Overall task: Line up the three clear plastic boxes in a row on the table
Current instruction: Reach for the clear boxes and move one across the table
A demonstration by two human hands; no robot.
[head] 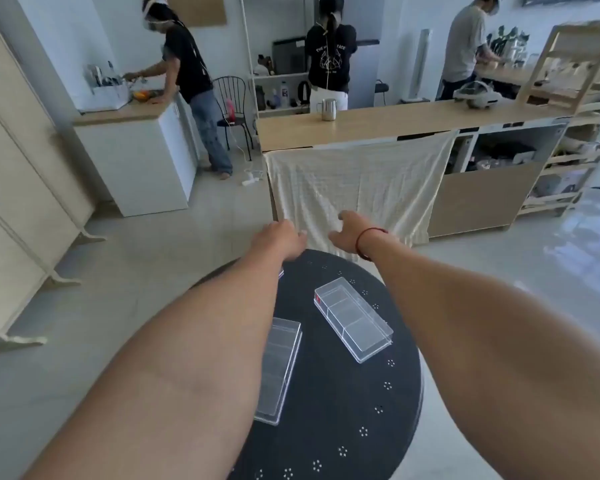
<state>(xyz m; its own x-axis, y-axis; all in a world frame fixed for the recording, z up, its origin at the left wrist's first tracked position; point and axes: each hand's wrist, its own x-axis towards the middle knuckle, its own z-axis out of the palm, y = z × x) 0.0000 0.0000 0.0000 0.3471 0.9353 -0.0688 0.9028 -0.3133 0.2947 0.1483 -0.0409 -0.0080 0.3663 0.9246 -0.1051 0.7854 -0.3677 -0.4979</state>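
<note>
On the round black table [343, 410], a clear plastic box [354, 318] with a small red mark lies at an angle, right of centre. A second clear box [278, 372] lies lengthwise to its left, half covered by my left forearm. Only a sliver of a third box [280, 273] shows under that arm near the far left rim. Both arms stretch out over the table. My left hand [281, 239] and my right hand [349, 233], with a red cord at the wrist, hover past the far edge, fingers apart, holding nothing.
A cream cloth [354, 188] hangs from a long wooden counter [378, 124] just beyond the table, with a metal jug [327, 109] on it. Three people work at the back. White cabinets stand left, wooden shelves right.
</note>
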